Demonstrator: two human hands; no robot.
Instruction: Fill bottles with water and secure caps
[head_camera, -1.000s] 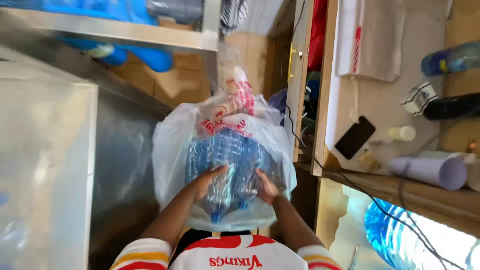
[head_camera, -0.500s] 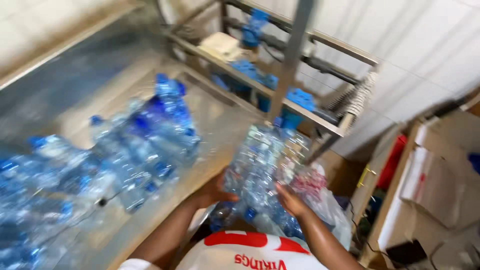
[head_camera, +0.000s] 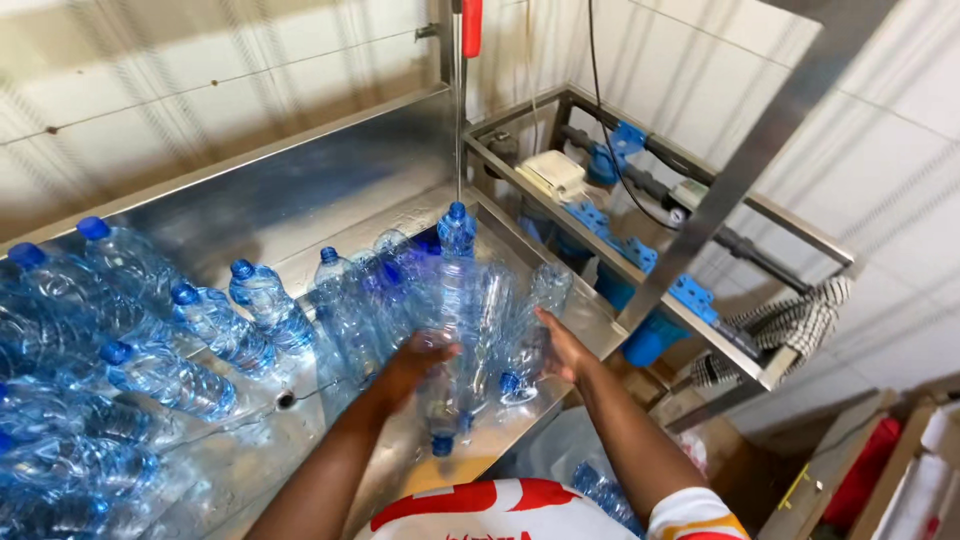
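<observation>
My left hand (head_camera: 415, 362) and my right hand (head_camera: 563, 347) press from both sides on a bundle of empty clear plastic bottles with blue caps (head_camera: 470, 330). The bundle rests over the near right end of a shiny steel trough (head_camera: 300, 205). Some bottles in it point cap-down, one stands cap-up (head_camera: 457, 228). Several more blue-capped bottles (head_camera: 150, 320) lie in a heap to the left in the trough.
A metal rack (head_camera: 640, 270) with blue filter housings and pipes stands to the right. A red-handled tap (head_camera: 470, 30) hangs above the trough. A striped cloth (head_camera: 790, 325) lies on the rack's corner. Cardboard boxes (head_camera: 880, 460) sit at the lower right. Tiled walls surround.
The view swung left from a plastic bag of bottles by the floor to the steel trough. Both hands carried the bundle of bottles up and over the trough's edge.
</observation>
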